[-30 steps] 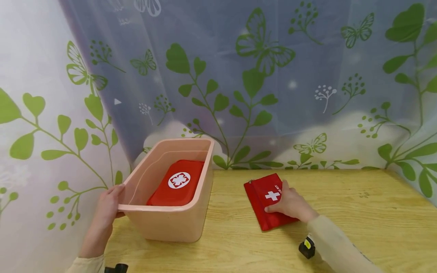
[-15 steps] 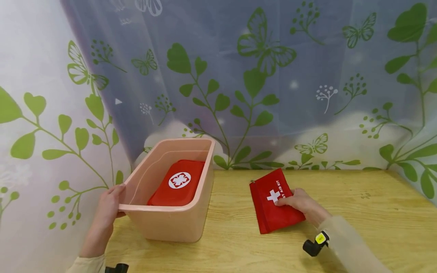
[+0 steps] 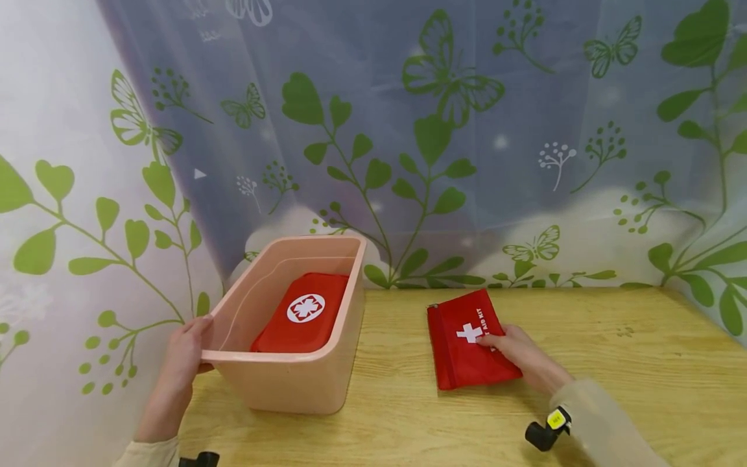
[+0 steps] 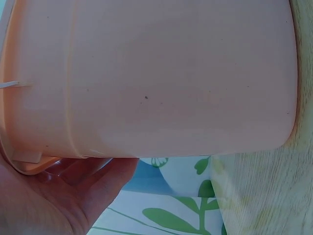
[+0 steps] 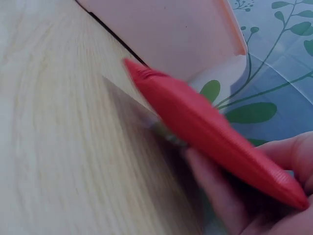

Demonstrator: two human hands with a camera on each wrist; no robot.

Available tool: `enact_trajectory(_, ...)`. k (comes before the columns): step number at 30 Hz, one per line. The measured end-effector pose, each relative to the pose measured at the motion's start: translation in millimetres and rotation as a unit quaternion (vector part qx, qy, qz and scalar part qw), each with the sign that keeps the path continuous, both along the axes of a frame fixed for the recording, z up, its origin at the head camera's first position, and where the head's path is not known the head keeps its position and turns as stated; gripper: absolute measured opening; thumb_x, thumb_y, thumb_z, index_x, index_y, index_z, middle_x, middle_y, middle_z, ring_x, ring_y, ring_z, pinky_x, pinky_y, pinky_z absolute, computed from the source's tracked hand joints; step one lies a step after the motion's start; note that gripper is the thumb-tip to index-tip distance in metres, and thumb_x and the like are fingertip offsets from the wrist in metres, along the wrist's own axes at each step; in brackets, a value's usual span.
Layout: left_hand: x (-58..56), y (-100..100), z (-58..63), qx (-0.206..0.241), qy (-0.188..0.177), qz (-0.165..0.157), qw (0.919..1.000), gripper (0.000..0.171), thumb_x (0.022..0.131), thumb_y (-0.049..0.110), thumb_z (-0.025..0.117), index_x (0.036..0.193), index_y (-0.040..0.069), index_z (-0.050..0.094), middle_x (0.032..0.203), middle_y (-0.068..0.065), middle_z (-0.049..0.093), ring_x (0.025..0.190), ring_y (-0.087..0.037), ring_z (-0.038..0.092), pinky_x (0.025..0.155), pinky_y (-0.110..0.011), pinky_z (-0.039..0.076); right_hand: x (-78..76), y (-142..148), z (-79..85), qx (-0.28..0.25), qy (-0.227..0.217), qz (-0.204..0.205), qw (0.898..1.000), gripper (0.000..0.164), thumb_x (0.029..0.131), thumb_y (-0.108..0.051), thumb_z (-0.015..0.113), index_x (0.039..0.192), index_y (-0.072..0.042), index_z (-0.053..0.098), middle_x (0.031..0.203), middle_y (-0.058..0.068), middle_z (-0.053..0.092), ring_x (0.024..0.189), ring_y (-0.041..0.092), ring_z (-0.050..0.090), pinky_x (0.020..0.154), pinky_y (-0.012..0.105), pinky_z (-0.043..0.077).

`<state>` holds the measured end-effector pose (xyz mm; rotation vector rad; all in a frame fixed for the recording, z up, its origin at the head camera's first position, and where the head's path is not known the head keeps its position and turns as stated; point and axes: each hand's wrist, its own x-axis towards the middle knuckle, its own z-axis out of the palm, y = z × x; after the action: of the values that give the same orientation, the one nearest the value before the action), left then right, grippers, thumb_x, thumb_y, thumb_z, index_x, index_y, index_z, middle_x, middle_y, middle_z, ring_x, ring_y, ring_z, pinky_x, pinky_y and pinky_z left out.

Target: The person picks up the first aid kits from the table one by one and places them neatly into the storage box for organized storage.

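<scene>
A red first aid pouch (image 3: 467,363) with a white cross is pinched at its right edge by my right hand (image 3: 528,357), thumb on top and fingers underneath. In the right wrist view the pouch (image 5: 210,137) is tilted above the wooden table, its shadow below it. My left hand (image 3: 181,357) grips the left rim of a pink plastic bin (image 3: 292,383). The left wrist view shows the bin's outer wall (image 4: 181,78), with my fingers (image 4: 110,183) under its rim. Inside the bin lies a red case (image 3: 327,318) with a white emblem in a circle.
The bin stands on a light wooden table (image 3: 403,421) at the left. A curtain (image 3: 373,162) printed with green leaves and butterflies hangs behind the table, and a pale printed sheet (image 3: 76,292) rises along the left side.
My right hand has closed on the pouch's right edge, raised it off the table and shifted it slightly right. The left hand and the bin have stayed in place.
</scene>
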<state>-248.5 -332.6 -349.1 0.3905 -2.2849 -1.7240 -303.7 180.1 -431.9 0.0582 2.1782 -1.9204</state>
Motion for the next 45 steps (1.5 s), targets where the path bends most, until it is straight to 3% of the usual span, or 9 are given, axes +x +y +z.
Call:
enact_trajectory(6,-0.6,-0.9,-0.7,0.008,-0.001,-0.001,1.0,0.049,0.102,0.029,0.044,0.129,-0.011,0.051,0.081,0.002,0.057,0.063,-0.01,0.06,0.056,-0.031,0.056,1.5,-2.9,4.9,-0.056,-0.014,-0.016,0.998,0.058,0.1,-0.027,0.055,0.143,0.002,0.03,0.106,0.004,0.063,0.087,0.016,0.063,0.076,0.03,0.052)
enact_trajectory(15,0.5,-4.0,-2.5,0.009,-0.001,-0.003,1.0,0.03,0.102,0.029,0.045,0.106,0.008,0.067,0.084,0.002,0.058,0.066,-0.011,0.061,0.058,-0.032,0.055,-0.6,-10.8,18.9,-0.087,-0.004,-0.019,0.996,0.056,0.101,-0.028,0.053,0.143,0.001,0.03,0.098,-0.002,0.066,0.081,0.012,0.065,0.075,0.027,0.053)
enact_trajectory(23,0.6,-2.2,-1.6,0.006,0.002,-0.006,1.0,0.033,0.102,0.029,0.045,0.11,0.004,0.065,0.082,0.002,0.058,0.065,-0.011,0.06,0.057,-0.032,0.055,-1.3,-15.4,43.3,-0.092,0.014,-0.009,0.996,0.058,0.101,-0.028,0.052,0.146,0.001,0.028,0.103,-0.001,0.063,0.083,0.011,0.064,0.075,0.026,0.053)
enact_trajectory(30,1.3,-1.9,-1.2,0.007,0.007,0.0,1.0,0.028,0.102,0.028,0.046,0.104,0.01,0.067,0.082,0.003,0.057,0.064,-0.01,0.06,0.056,-0.032,0.055,1.9,-21.9,62.1,-0.116,0.017,-0.002,0.993,0.061,0.101,-0.029,0.054,0.148,-0.001,0.027,0.103,-0.002,0.064,0.082,0.011,0.066,0.075,0.025,0.054)
enact_trajectory(39,-0.5,-2.9,-1.8,0.005,0.002,-0.003,1.0,0.033,0.102,0.029,0.046,0.111,0.003,0.065,0.082,0.002,0.058,0.065,-0.011,0.061,0.057,-0.032,0.056,5.7,-27.9,79.9,-0.149,0.02,0.008,0.989,0.059,0.101,-0.024,0.052,0.148,0.0,0.026,0.098,-0.002,0.064,0.077,0.01,0.067,0.071,0.024,0.055)
enact_trajectory(45,-0.6,-3.0,-1.2,0.007,0.004,-0.003,1.0,0.034,0.102,0.028,0.045,0.11,0.002,0.064,0.082,0.002,0.058,0.065,-0.011,0.061,0.057,-0.032,0.056,7.5,-31.7,91.6,-0.143,0.023,0.007,0.989,0.058,0.1,-0.028,0.053,0.146,-0.001,0.029,0.102,-0.001,0.063,0.079,0.01,0.066,0.072,0.023,0.055)
